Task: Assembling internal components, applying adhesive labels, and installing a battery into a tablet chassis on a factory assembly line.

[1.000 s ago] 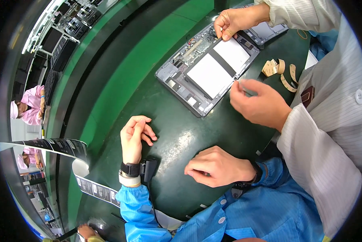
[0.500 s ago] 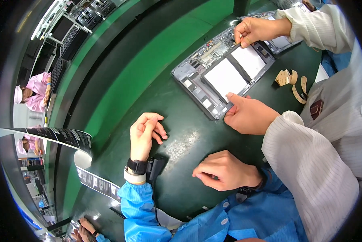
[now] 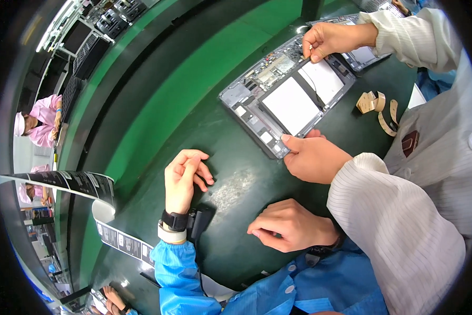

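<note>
My left hand (image 3: 184,176) hovers over or rests on the green table, its fingers loosely bent and apart, with nothing between them. To its right, my right hand (image 3: 291,226) lies on the table with curled fingers, and nothing shows in it. Ahead of both is an opened tablet (image 3: 236,94) with bare circuit boards and two white battery panels (image 3: 291,105). A co-worker in white striped sleeves works on it. The co-worker's far hand (image 3: 330,41) pinches something small above the tablet; the near hand (image 3: 317,157) grips its near corner.
A second opened tablet (image 3: 363,55) lies behind the first. Curled tan adhesive strips (image 3: 375,102) sit at the right. A long strip of black-and-white labels (image 3: 123,241) curls up at the left. Another person in pink (image 3: 44,118) sits across the green line. A worn patch (image 3: 230,191) marks the tabletop.
The co-worker's near hand has slid left along the tablet's near edge. A thin dark wire now shows across the right battery panel. My hands keep their pose; the view shifted slightly.
</note>
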Tool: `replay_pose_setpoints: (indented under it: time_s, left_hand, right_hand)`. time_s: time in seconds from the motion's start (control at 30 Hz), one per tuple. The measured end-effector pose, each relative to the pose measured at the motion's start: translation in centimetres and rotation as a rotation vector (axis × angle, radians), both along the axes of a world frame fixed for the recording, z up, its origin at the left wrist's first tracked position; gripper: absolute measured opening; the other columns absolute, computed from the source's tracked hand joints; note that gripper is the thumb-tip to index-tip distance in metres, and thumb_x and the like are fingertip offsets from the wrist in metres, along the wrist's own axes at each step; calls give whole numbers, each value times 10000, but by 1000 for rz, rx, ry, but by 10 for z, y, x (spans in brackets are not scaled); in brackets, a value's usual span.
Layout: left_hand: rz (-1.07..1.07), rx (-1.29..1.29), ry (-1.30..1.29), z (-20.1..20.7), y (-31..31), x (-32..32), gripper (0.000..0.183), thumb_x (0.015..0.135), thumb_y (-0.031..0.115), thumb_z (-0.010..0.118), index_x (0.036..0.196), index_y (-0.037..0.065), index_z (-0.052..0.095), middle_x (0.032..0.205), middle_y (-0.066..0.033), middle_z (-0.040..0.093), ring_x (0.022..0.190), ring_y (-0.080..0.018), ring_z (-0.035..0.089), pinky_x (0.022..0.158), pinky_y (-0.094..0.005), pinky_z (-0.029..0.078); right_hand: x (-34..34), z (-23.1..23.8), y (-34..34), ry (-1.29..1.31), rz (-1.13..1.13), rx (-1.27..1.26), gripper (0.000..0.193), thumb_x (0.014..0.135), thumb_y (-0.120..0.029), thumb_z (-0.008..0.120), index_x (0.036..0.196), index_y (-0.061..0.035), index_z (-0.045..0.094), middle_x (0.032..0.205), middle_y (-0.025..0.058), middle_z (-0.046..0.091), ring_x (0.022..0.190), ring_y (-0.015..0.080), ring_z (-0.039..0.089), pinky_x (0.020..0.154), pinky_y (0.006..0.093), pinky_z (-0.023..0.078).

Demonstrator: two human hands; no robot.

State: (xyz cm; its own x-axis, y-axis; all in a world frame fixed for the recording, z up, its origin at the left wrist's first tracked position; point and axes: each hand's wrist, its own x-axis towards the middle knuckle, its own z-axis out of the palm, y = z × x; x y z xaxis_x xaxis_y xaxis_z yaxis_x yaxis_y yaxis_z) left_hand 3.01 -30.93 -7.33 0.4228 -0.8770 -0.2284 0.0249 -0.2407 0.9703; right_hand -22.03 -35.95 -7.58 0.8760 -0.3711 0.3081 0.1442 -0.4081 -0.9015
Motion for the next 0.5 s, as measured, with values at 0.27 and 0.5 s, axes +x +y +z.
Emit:
replay_pose_setpoints:
  time_s: [0.27, 0.5]
  left_hand:
    - [4, 11, -19, 0, 0, 1, 201, 1013, 165, 472, 990, 11, 598, 654, -62, 598, 524, -131, 600, 410, -205, 441]
    - [1, 16, -15, -1, 1, 0, 203, 1014, 171, 476, 991, 13, 600, 659, -58, 601, 532, -130, 605, 417, -206, 441]
  right_hand:
    - [2, -1, -1, -66, -15, 0, 69, 790, -21, 656, 809, -28, 590, 668, 84, 605, 594, 263, 621, 562, 368, 485]
    - [1, 0, -1, -48, -1, -4, 62, 792, -15, 652, 809, -28, 594, 674, 90, 613, 593, 265, 623, 559, 366, 486]
